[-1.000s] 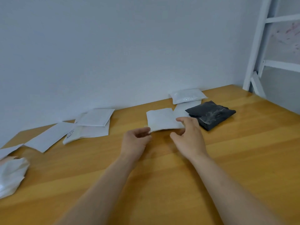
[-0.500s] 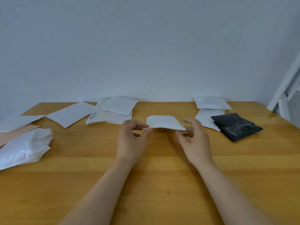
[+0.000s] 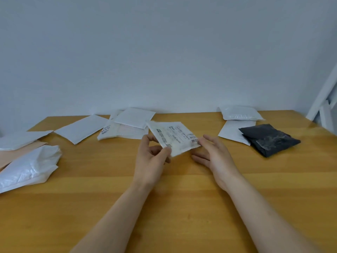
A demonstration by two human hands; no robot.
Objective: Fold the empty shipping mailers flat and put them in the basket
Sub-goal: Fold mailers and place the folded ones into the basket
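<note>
A small white mailer (image 3: 175, 136) with a printed label facing me is lifted off the table and tilted. My left hand (image 3: 151, 159) pinches its lower left corner between thumb and fingers. My right hand (image 3: 217, 157) is spread with straight fingers, fingertips touching the mailer's right edge. Other mailers lie on the wooden table (image 3: 164, 198): several white ones at the back left (image 3: 134, 118), a crumpled white one (image 3: 29, 168) at the far left, two white ones (image 3: 238, 113) at the back right and a black one (image 3: 269, 139). No basket is in view.
A grey wall runs along the table's far edge. A white frame (image 3: 324, 103) leans at the right edge. A tan sheet (image 3: 11, 154) lies under the mailers at the far left.
The mailer has been raised and turned so its label side faces me. My left hand now holds it alone by the corner; my right hand has opened at its right edge.
</note>
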